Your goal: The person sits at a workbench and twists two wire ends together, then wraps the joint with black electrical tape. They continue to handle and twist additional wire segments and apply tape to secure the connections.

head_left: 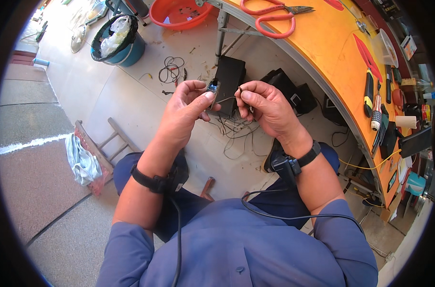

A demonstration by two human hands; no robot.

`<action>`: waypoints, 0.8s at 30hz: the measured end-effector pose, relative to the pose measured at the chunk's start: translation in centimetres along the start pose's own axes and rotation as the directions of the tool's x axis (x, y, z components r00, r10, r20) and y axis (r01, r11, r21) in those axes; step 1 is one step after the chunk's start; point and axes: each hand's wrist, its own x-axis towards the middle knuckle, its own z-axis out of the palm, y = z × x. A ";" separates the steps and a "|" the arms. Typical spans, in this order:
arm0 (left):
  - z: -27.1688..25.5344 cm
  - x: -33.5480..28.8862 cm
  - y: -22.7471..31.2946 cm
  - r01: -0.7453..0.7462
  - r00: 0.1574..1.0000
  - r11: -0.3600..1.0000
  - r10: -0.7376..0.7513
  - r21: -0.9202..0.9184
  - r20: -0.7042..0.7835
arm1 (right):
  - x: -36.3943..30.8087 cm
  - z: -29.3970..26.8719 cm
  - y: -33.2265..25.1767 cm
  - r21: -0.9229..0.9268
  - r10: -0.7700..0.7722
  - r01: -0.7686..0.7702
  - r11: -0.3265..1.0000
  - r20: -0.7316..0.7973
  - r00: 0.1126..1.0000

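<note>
In front of my knees, my left hand [185,107] grips a small dark-rimmed part with a bluish, shiny inside [212,88] between thumb and fingers. Its exact kind is too small to make out. Level with it, to the right, my right hand [270,107] is closed in a pinch on a thin dark cable [228,98]. The cable spans the gap between both hands; where it joins the small part is hidden by my fingers. Below them on the floor lies a tangle of thin wires [236,128].
An orange-topped workbench [322,40] curves along the right, bearing red-handled scissors [277,19], a yellow-black cutter [368,93] and other tools. Black boxes [230,71] stand beneath it. Ahead are a lined blue bucket [131,52] and a red basin [172,21]. A wooden stool [95,148] lies left.
</note>
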 end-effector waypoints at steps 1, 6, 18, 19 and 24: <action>0.1 0.0 0.0 0.001 1.000 1.000 -0.001 0.008 0.007 | -0.1 0.1 0.0 -0.012 -0.002 0.002 1.000 -0.004 1.000; 0.2 -0.3 -0.1 0.002 0.999 0.997 -0.005 0.076 0.042 | -0.4 0.6 -0.1 -0.073 -0.019 0.017 0.997 -0.021 1.000; 1.3 -1.6 0.1 -0.077 0.991 0.984 0.059 0.159 0.116 | -1.2 1.4 -0.7 -0.157 -0.079 0.082 0.984 0.024 0.997; 1.4 -1.7 0.1 -0.079 0.991 0.986 0.061 0.150 0.119 | -1.3 1.4 -0.7 -0.168 -0.083 0.085 0.982 0.017 0.996; 1.6 -1.8 0.0 -0.123 0.984 0.979 0.099 0.162 0.149 | -1.6 1.7 -0.7 -0.214 -0.076 0.065 0.975 -0.041 0.996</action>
